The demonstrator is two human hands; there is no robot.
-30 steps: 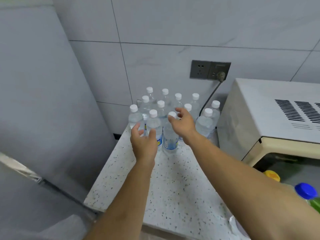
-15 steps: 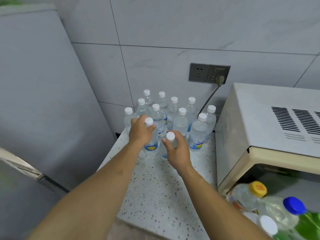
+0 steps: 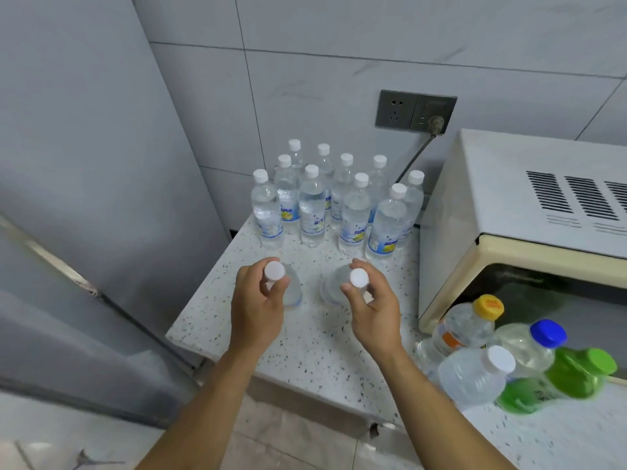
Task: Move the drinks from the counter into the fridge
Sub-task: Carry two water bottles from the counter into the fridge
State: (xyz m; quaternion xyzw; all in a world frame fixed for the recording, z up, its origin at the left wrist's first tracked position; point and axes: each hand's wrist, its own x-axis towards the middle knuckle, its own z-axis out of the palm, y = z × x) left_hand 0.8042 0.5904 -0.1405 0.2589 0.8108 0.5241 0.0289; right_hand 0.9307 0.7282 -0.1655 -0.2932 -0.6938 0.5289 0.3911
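Your left hand (image 3: pixel 256 310) pinches the neck of a clear water bottle (image 3: pixel 292 286) just under its white cap, thumb and fingers curled round it. Your right hand (image 3: pixel 375 308) grips a second water bottle (image 3: pixel 330 286) the same way, fingers wrapped about the neck below the cap. Both bottles hang upright over the speckled tabletop (image 3: pixel 315 344), near its front edge; whether they touch it cannot be told. Behind them, against the tiled wall, stands a cluster of more water bottles (image 3: pixel 312 208) with white caps and blue and yellow labels, upright and close together. To your right sits a cream microwave (image 3: pixel 529 205), and before it a group of mixed drink bottles (image 3: pixel 509 357) with yellow, blue, white and green caps. The grey fridge (image 3: pixel 84 164) stands to your left, beside the tabletop.
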